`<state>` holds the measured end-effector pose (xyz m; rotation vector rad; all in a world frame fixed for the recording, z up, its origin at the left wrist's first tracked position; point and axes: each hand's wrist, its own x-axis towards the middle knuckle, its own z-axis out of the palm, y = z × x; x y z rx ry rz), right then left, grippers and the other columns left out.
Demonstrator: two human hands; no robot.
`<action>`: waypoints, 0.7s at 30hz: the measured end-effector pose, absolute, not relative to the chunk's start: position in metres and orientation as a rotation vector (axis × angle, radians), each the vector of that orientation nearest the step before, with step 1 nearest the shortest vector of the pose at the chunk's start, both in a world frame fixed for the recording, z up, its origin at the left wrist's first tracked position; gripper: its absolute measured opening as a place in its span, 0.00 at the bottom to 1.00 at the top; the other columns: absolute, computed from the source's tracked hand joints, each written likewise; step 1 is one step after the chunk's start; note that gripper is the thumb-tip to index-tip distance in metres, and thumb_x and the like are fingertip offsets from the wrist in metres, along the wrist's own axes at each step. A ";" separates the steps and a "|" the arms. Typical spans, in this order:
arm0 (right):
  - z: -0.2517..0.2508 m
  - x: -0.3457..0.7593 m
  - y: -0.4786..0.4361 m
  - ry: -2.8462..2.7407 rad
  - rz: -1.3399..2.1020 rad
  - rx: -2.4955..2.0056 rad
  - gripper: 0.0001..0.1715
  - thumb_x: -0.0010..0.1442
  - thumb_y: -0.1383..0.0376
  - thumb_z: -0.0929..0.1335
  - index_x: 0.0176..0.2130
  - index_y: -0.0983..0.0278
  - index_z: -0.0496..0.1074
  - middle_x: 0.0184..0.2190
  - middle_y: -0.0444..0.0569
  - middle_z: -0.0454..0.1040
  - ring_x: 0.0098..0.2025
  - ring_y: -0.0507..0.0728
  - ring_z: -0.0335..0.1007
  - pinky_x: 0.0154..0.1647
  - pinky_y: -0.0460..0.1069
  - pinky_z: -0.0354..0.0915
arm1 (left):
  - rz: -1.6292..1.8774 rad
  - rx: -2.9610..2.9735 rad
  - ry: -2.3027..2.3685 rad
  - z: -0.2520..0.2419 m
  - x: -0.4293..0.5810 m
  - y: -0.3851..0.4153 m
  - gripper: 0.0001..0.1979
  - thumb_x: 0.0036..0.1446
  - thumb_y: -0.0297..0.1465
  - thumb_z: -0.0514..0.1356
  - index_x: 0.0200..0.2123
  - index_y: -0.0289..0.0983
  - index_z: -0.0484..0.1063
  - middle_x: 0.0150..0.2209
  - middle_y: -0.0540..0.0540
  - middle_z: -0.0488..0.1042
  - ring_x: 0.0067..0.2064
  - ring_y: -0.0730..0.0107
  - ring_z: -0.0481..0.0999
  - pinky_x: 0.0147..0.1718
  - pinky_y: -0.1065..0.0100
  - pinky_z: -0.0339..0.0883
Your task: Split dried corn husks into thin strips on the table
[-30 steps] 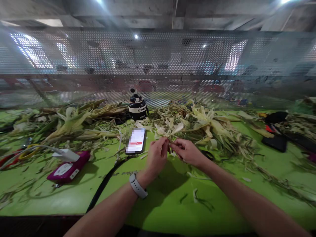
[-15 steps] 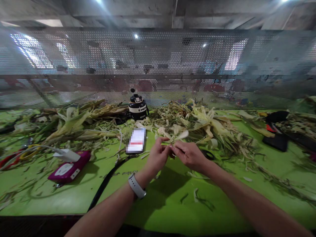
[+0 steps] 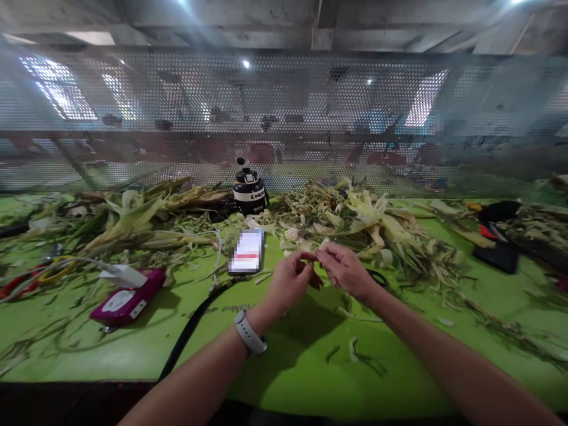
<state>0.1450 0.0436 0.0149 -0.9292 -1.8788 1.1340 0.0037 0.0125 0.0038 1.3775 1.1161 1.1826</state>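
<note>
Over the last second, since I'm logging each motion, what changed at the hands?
The left hand and right hand shifted slightly right, fingertips pinched together. The pale husk tip that stuck up above them no longer shows. The phone, black bottle and magenta device stayed put.

the left forearm point(image 3: 199, 378) and right forearm point(image 3: 435, 355) stretch forward from the lower edge and converge at the middle. the left hand point(image 3: 290, 283) is curled, thumb and forefinger pinched together. the right hand point(image 3: 348, 271) faces it, fingers bent inward, fingertips touching the left's.
</note>
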 end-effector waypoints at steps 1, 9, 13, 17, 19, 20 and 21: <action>0.015 0.145 0.044 -1.852 1.174 -0.927 0.18 0.59 0.52 0.61 0.25 0.62 0.59 0.14 0.36 0.54 0.13 0.46 0.51 0.14 0.43 0.50 | 1.152 1.351 1.104 0.005 0.004 0.013 0.06 0.53 0.29 0.54 0.34 0.33 0.66 0.19 0.49 0.74 0.22 0.72 0.75 0.26 0.70 0.70; 0.015 0.144 0.048 -1.791 1.275 -0.913 0.19 0.58 0.53 0.62 0.23 0.63 0.59 0.11 0.35 0.56 0.11 0.45 0.51 0.12 0.42 0.49 | 1.049 1.232 0.971 0.012 -0.004 0.013 0.08 0.50 0.27 0.56 0.30 0.33 0.75 0.28 0.46 0.78 0.33 0.69 0.77 0.43 0.65 0.68; 0.014 0.146 0.050 -1.814 1.266 -0.925 0.18 0.57 0.54 0.62 0.23 0.63 0.59 0.12 0.35 0.56 0.11 0.45 0.52 0.12 0.42 0.49 | 0.987 1.187 0.951 0.009 -0.007 0.016 0.06 0.48 0.28 0.61 0.32 0.33 0.75 0.30 0.44 0.79 0.33 0.70 0.77 0.42 0.65 0.68; 0.012 0.147 0.053 -1.874 1.239 -0.965 0.17 0.57 0.56 0.63 0.23 0.63 0.59 0.11 0.34 0.55 0.11 0.45 0.51 0.12 0.42 0.50 | 0.997 1.262 1.049 0.004 -0.007 0.020 0.05 0.48 0.26 0.61 0.32 0.34 0.73 0.29 0.45 0.78 0.33 0.70 0.77 0.39 0.66 0.68; 0.011 0.148 0.055 -1.895 1.234 -0.977 0.17 0.57 0.56 0.63 0.23 0.62 0.59 0.11 0.34 0.55 0.11 0.46 0.51 0.11 0.42 0.49 | 1.004 1.410 1.132 0.000 -0.009 0.022 0.05 0.48 0.26 0.60 0.32 0.34 0.74 0.30 0.45 0.78 0.33 0.69 0.77 0.38 0.66 0.68; 0.011 0.148 0.055 -1.905 1.233 -0.983 0.17 0.57 0.56 0.63 0.23 0.62 0.59 0.11 0.34 0.55 0.11 0.46 0.51 0.11 0.42 0.49 | 1.002 1.503 1.178 -0.002 -0.010 0.023 0.06 0.49 0.26 0.60 0.32 0.35 0.75 0.31 0.45 0.78 0.34 0.69 0.76 0.38 0.66 0.68; 0.011 0.149 0.055 -1.915 1.235 -0.988 0.16 0.57 0.56 0.63 0.23 0.63 0.59 0.11 0.34 0.54 0.11 0.46 0.51 0.11 0.42 0.49 | 1.005 1.598 1.229 -0.003 -0.012 0.024 0.06 0.48 0.26 0.60 0.32 0.35 0.76 0.31 0.45 0.78 0.34 0.68 0.76 0.37 0.66 0.67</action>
